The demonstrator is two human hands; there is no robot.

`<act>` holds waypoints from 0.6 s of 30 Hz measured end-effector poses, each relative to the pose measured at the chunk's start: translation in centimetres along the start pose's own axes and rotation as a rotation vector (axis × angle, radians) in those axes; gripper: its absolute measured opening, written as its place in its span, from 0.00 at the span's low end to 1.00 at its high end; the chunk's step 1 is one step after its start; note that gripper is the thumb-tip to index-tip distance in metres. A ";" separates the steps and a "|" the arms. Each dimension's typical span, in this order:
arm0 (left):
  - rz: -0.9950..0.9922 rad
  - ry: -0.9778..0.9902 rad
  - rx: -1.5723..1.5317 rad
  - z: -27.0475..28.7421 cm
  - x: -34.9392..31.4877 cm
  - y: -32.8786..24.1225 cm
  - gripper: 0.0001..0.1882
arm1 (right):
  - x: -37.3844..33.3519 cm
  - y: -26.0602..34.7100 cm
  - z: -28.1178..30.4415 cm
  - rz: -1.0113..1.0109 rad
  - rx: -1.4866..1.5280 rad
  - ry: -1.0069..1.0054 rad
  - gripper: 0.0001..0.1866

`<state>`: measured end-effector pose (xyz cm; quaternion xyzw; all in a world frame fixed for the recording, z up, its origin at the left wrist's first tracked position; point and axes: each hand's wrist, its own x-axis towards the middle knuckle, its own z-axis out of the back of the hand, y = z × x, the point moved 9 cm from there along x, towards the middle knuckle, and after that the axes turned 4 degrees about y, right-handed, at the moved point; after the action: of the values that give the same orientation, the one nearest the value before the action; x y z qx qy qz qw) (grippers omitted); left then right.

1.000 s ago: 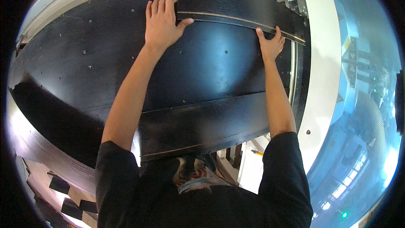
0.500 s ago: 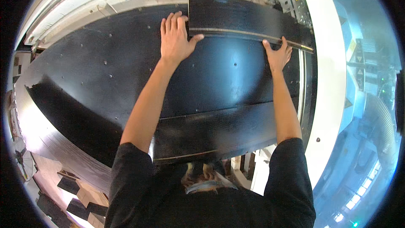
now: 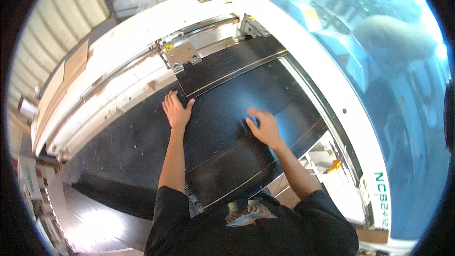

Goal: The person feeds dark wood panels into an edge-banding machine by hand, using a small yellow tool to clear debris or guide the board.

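Note:
A dark wood-grain board (image 3: pixel 237 64) with a pale strip along its near edge lies at the far side of the black tabletop (image 3: pixel 128 135). My left hand (image 3: pixel 175 112) is open, fingers spread, beside the board's left near corner, with the thumb close to that corner. My right hand (image 3: pixel 266 129) is off the board, over the middle of the tabletop, thumb and forefinger apart and nothing seen between them. Its other fingers are partly hidden. Close to my body lies a second dark board (image 3: pixel 232 173) with a light edge.
A metal clamp (image 3: pixel 182 56) on a rail overhangs the far board's left end. A smaller metal block (image 3: pixel 254 27) stands at its right end. A white machine beam (image 3: pixel 327 61) curves along the right, with a yellow-orange fitting (image 3: pixel 335 166) inside it. Blue-lit machinery lies beyond.
My right hand has left the board's near edge and come back toward me. My left hand stays at the board's left corner. The view has turned and takes in more of the surroundings.

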<state>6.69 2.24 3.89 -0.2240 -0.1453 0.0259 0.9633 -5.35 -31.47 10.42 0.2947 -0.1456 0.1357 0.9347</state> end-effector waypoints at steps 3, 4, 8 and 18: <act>-0.024 0.012 0.037 -0.4 -1.2 -0.6 0.46 | -9.8 -3.4 6.4 -0.303 0.101 -0.221 0.12; -0.003 0.064 0.042 -0.7 -1.5 -0.8 0.47 | -13.9 -6.3 7.7 -0.525 0.177 -0.281 0.12; 0.011 0.146 0.125 -1.2 -4.2 -3.0 0.49 | -27.5 -10.8 17.7 -0.619 -0.413 -0.651 0.23; -0.445 0.561 -0.181 -5.2 -15.1 -17.0 0.46 | -41.8 -27.6 20.2 -1.159 -0.464 -0.361 0.28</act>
<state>-6.49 -16.91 2.87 -0.2696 0.0778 -0.2595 0.9241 -38.34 -72.14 -2.55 0.1339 -0.1432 -0.4774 0.8565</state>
